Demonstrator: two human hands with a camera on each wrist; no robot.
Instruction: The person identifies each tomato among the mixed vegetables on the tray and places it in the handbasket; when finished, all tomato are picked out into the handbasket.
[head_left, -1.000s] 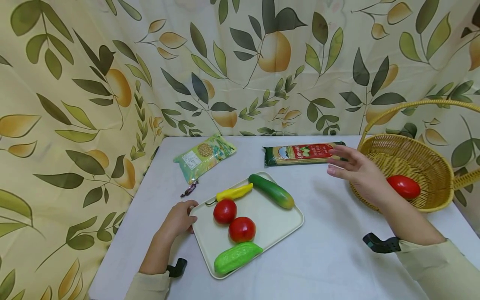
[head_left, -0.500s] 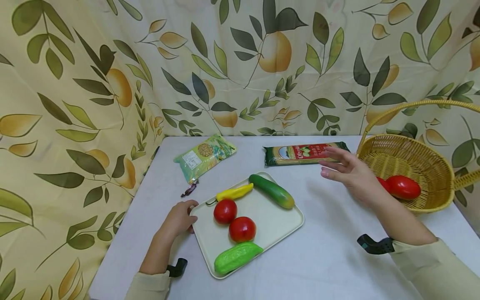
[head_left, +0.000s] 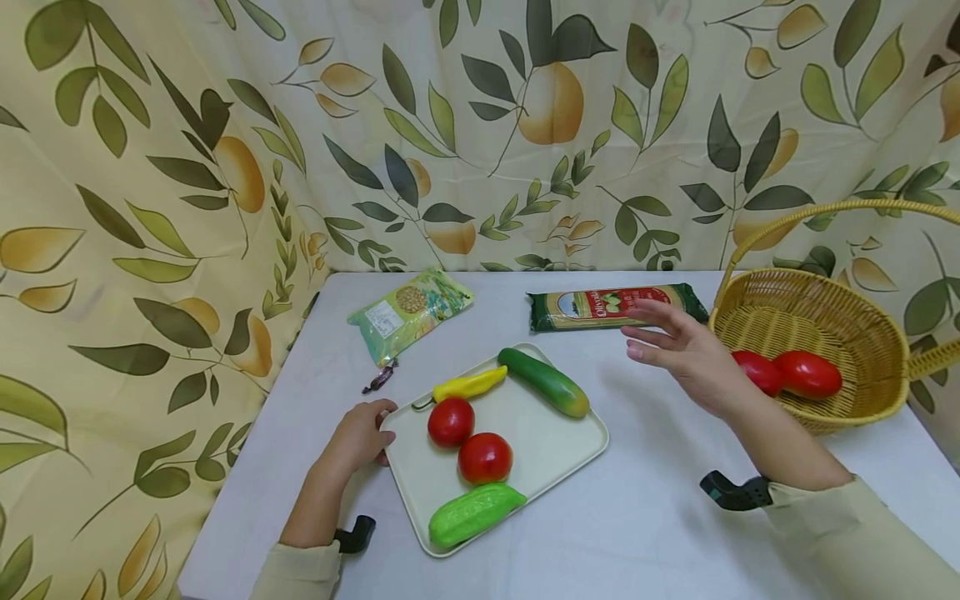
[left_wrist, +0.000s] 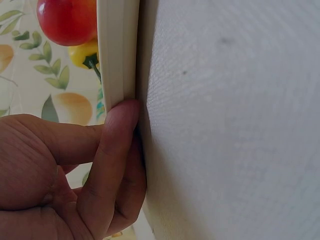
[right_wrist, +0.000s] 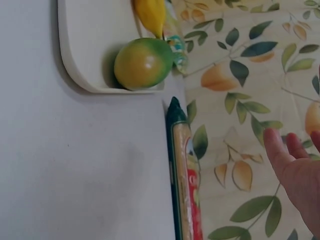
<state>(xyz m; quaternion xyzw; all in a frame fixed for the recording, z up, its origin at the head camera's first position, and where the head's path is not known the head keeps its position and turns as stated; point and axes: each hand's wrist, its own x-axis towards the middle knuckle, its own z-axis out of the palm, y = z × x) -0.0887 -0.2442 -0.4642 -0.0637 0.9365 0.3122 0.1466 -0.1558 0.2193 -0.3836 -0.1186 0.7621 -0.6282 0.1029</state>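
At the near left, my left hand (head_left: 358, 437) holds the left rim of a cream tray (head_left: 551, 446). In the left wrist view its fingers (left_wrist: 120, 125) meet the tray's edge low against the tabletop. Two tomatoes (head_left: 485, 458), a yellow pepper (head_left: 470, 385), a dark green cucumber (head_left: 543, 383) and a light green ridged gourd (head_left: 476, 514) lie on the tray. My right hand (head_left: 693, 358) hovers above the table with spread fingers and holds nothing. It is between the tray and a wicker basket (head_left: 896, 333), in which two red tomatoes (head_left: 808, 374) lie side by side.
A green and red noodle packet (head_left: 585, 308) lies at the back, behind my right hand. A green bag (head_left: 412, 312) is at the back left with a small wrapped candy (head_left: 380, 377) beside it. The basket's tall handle (head_left: 832, 206) arches up. Patterned cloth hangs behind.
My right hand has moved left, away from the basket, uncovering the second tomato in it. The left hand and the tray have stayed in place.
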